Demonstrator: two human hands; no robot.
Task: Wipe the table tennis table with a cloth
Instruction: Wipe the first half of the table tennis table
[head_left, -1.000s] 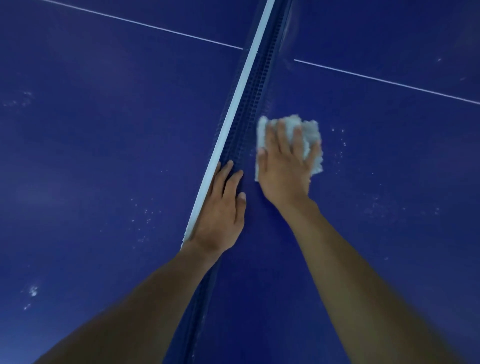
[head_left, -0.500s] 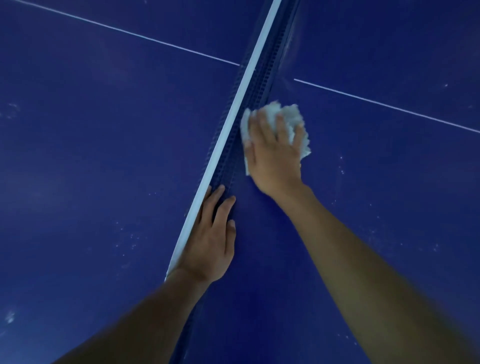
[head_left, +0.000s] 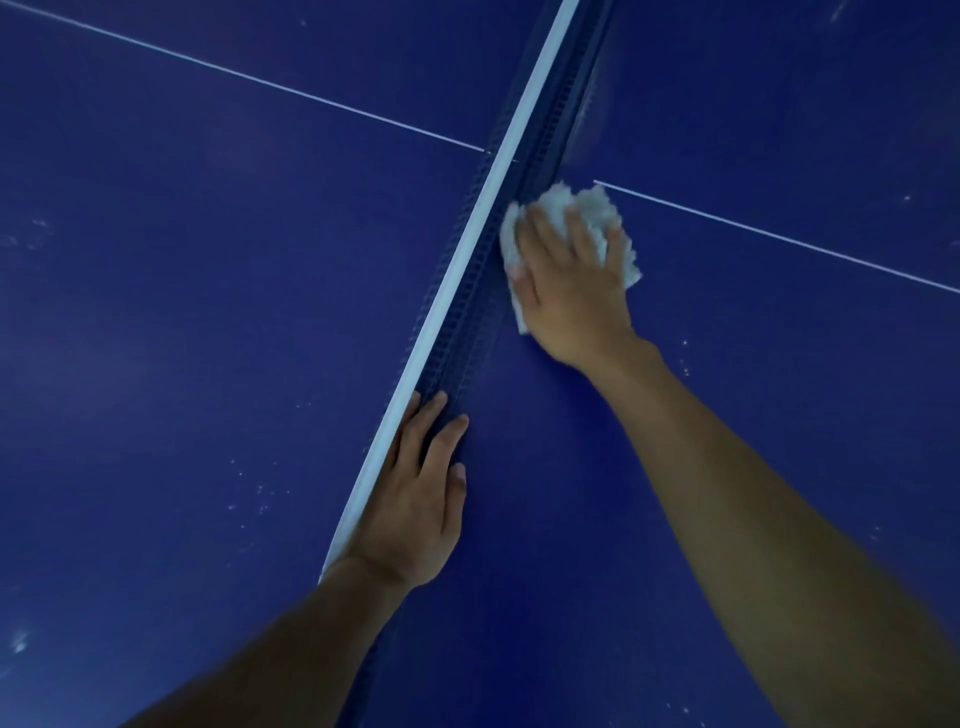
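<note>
A dark blue table tennis table (head_left: 208, 312) fills the view, split by a net (head_left: 467, 322) with a white top band. My right hand (head_left: 569, 291) lies flat with straight fingers on a crumpled white cloth (head_left: 587, 208), pressing it onto the table just right of the net, close to the thin white centre line (head_left: 779, 239). My left hand (head_left: 415, 499) rests on the net nearer to me, fingers extended along it beside the white band.
White specks of dust dot the blue surface left of the net (head_left: 254, 488) and at the far left (head_left: 31, 234). A few specks lie right of my right forearm (head_left: 685, 358). The white centre line (head_left: 249, 80) continues across the left half.
My right hand has slid the cloth farther along the net, away from me, up to the centre line. My left hand has stayed on the net, now farther behind the right hand.
</note>
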